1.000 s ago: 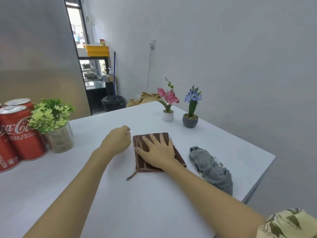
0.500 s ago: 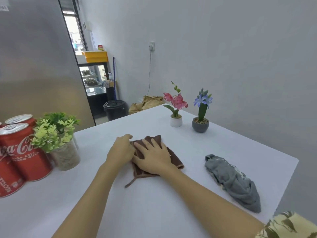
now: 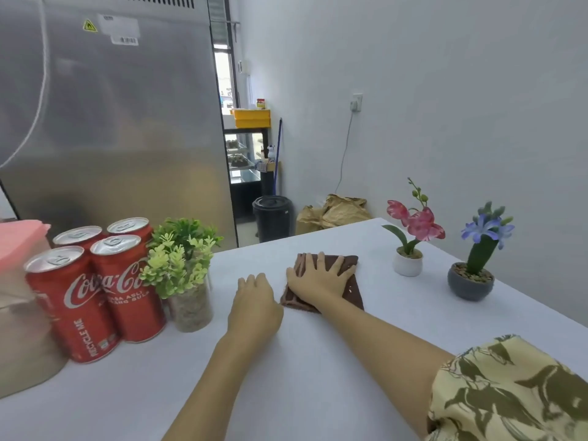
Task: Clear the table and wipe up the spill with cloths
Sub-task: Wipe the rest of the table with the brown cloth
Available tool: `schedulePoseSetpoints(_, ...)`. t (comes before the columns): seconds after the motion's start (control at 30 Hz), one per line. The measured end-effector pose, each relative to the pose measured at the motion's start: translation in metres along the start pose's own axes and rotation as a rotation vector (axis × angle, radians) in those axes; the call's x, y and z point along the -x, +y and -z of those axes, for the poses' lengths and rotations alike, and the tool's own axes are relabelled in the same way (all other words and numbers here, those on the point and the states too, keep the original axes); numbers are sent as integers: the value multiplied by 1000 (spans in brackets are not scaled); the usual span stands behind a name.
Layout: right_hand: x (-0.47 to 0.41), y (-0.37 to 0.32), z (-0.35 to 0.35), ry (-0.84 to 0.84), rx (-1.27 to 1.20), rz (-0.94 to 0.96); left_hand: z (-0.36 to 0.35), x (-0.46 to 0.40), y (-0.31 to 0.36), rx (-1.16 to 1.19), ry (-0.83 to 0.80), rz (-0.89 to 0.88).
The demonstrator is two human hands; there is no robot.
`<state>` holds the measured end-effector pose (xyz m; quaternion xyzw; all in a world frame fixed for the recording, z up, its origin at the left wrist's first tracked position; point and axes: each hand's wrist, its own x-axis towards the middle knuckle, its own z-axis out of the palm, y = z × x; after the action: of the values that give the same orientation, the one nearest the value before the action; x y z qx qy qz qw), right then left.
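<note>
A folded dark-brown cloth point(image 3: 349, 283) lies flat on the white bench point(image 3: 318, 361), its far edge square and its near corner fraying toward the viewer. It sits mid-bench, left of a white-potted pink orchid point(image 3: 409, 246), partly covered by a flat right hand point(image 3: 318, 278).

The right hand point(image 3: 319, 278) hides much of the brown cloth point(image 3: 351, 283) — the pink-lidded container point(image 3: 19, 300) is cut off.

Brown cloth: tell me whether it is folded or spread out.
Folded. The brown cloth lies as a compact rectangle on the white table, with the right hand pressing flat on it, fingers straight.
</note>
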<state>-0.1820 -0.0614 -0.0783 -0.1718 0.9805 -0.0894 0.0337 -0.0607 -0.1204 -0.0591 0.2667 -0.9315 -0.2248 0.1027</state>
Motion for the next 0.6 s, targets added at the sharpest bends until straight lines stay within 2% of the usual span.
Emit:
schedulePoseSetpoints(0.07, -5, -25, -3, -19, 20, 105, 1, -3, -3, 4, 39, 21)
schedulePoseSetpoints(0.13, 3, -40, -4, -57, 40, 306, 0, -5, -2, 24, 74, 42)
schedulePoseSetpoints(0.2, 15, -37, -7, -78, 84, 514, -2, -4, 0, 34, 85, 51)
schedulePoseSetpoints(0.27, 22, -25, -8, -62, 144, 618, -3, -5, 5, 31, 87, 34)
schedulePoseSetpoints(0.33, 17, -19, -7, -55, 119, 592, 1, -5, 8, 29, 83, 19)
schedulePoseSetpoints(0.5, -21, -61, -11, -55, -51, 330, 13, -1, 2, -116, -28, 104)
schedulePoseSetpoints(0.53, -24, -71, -13, -62, -20, 357, 15, 1, 2, -168, -51, 126)
schedulePoseSetpoints(0.6, -20, -83, -16, -76, 100, 536, 19, 4, 1, -258, -75, 155)
